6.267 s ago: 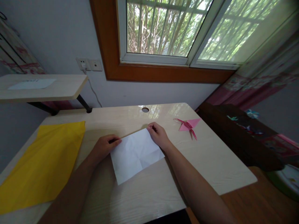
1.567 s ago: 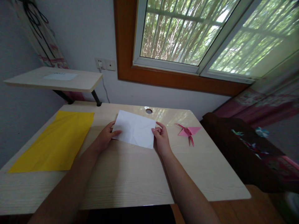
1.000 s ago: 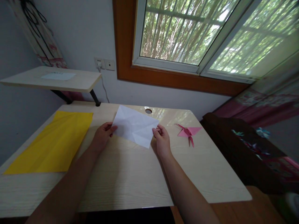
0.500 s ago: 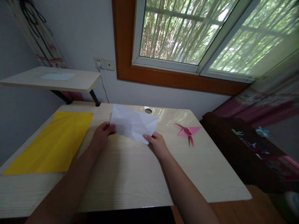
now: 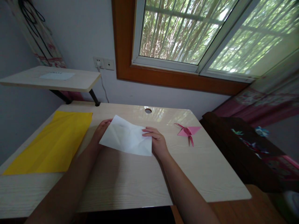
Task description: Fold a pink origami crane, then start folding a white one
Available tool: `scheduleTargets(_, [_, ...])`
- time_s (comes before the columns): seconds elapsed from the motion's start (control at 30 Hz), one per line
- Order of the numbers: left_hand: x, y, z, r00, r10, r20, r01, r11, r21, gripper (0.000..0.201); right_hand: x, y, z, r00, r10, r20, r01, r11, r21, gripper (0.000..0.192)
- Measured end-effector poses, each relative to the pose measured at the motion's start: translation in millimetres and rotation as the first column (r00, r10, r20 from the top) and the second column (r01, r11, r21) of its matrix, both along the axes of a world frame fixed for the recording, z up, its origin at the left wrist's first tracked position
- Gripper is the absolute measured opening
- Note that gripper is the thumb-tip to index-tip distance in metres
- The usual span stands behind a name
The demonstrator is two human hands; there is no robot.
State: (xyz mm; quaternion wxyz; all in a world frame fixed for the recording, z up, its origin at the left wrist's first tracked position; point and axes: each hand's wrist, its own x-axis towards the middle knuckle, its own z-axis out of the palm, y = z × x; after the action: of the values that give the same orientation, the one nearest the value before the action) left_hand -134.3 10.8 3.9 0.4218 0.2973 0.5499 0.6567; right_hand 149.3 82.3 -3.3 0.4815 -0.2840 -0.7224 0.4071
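A creased white sheet of paper (image 5: pixel 127 137) is held up over the middle of the desk, tilted towards me. My left hand (image 5: pixel 100 132) grips its left side, with most of the fingers behind the sheet and out of sight. On the right edge, my right hand (image 5: pixel 157 140) pinches the paper, its fingers lying over the front and the thumb hidden behind. To the right of that hand rests a pink folded-paper crane (image 5: pixel 188 131), touched by neither hand.
A large yellow sheet (image 5: pixel 53 141) lies flat on the desk (image 5: pixel 130 186) at the left. Behind it, a raised shelf (image 5: pixel 28 76) on black legs bears a white paper slip. A round cable hole (image 5: pixel 148 110) is near the back edge. Dark furniture (image 5: pixel 224 146) stands at the right.
The white paper has come lower and nearer and has tilted, its top edge dropping. My right hand's fingers now lie over the front of the sheet where the thumb was.
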Motion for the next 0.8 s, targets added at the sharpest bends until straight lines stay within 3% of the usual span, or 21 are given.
scheduleTargets(0.13, [3.8, -0.6, 1.1, 0.977, -0.128, 0.169, 0.136, 0.99, -0.031, 0.059, 0.9, 0.4, 0.9, 0.999, 0.006, 0.047, -0.009, 0.999, 0.051, 0.017])
scheduleTargets(0.3, [8.8, -4.5, 2.8, 0.986, -0.168, 0.02, 0.169, 0.978, -0.12, 0.079, 2.2, -1.5, 6.2, 0.996, -0.005, 0.084, -0.003, 0.995, 0.099, 0.023])
scheduleTargets(0.47, [9.8, -5.0, 4.4, 0.991, -0.131, 0.021, 0.132, 0.99, -0.047, 0.076, 4.5, -1.4, 3.2, 0.988, -0.122, 0.097, 0.102, 0.976, 0.192, 0.033])
scheduleTargets(0.57, [7.4, -2.9, 2.2, 0.996, -0.086, 0.03, 0.087, 0.996, -0.019, 0.058, 4.6, -0.6, 0.3, 0.98, -0.192, 0.05, 0.187, 0.977, 0.098, 0.029])
scheduleTargets(0.7, [4.5, -1.4, -2.3, 0.999, -0.045, 0.021, 0.045, 0.999, -0.02, 0.035, -0.5, -0.2, -4.1, 0.972, -0.225, -0.074, 0.211, 0.964, -0.163, 0.02])
scheduleTargets(0.8, [5.0, -2.4, -2.7, 0.999, -0.04, 0.02, 0.04, 0.999, -0.007, 0.033, -6.3, -0.3, -9.8, 0.974, -0.179, -0.137, 0.118, 0.923, -0.365, 0.044])
